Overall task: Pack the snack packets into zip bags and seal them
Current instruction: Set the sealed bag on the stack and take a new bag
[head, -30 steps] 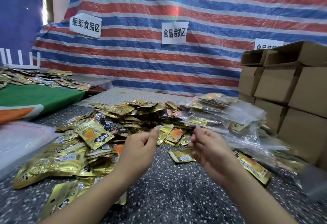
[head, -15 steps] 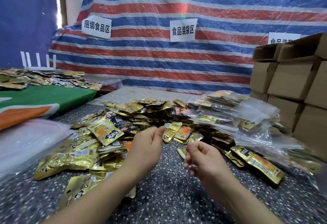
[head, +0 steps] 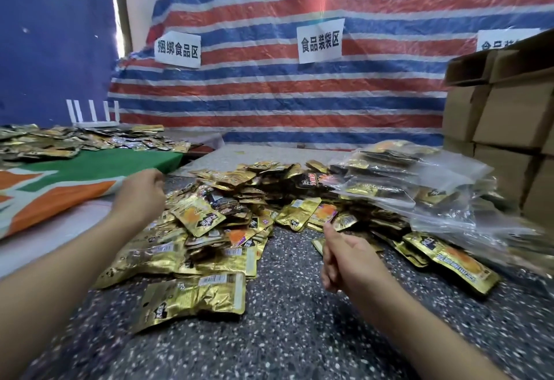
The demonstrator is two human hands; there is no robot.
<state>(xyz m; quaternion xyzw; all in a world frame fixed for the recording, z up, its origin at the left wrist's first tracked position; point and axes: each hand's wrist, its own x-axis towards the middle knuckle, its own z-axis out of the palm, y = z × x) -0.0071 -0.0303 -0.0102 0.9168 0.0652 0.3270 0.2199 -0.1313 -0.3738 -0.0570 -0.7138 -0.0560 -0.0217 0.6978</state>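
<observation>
A heap of gold snack packets (head: 209, 229) covers the speckled table (head: 284, 334) in the middle. Filled clear zip bags (head: 398, 181) are stacked at the right of the heap. My left hand (head: 141, 196) hovers over the left edge of the heap, near a white stack of flat plastic (head: 60, 229); its fingers are loosely curled and hold nothing. My right hand (head: 344, 256) hangs above the table in front of the heap, fingers relaxed and empty. A single gold packet (head: 449, 262) lies to its right.
Brown cardboard boxes (head: 509, 127) are stacked at the right. A green and orange cloth (head: 60, 178) lies at the left, with more packets (head: 75, 139) beyond it. A striped tarp (head: 299, 94) with paper signs closes the back.
My hands were close together in front of me; the left hand has swung out to the left, the right has dropped a little. The view has turned left.
</observation>
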